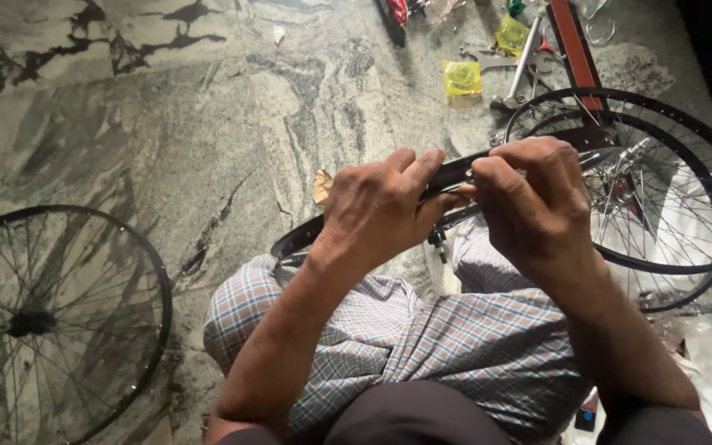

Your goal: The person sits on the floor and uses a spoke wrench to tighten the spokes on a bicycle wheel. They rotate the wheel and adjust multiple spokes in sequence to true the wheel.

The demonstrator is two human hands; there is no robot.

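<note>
Both hands grip a bare black metal bicycle rim [455, 175] above the lap: left hand [381, 206] curled shut over its edge, right hand [537, 206] pinching it alongside. Beyond the right hand lie spoked wheels [669, 247] already laced; this rim shows no spokes.

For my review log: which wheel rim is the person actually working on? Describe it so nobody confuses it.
Start at the checked cloth over the lap. Just above it, both hands grip a black rim edge-on. Unlike the wheels on the floor left and right, it is lifted.
</note>
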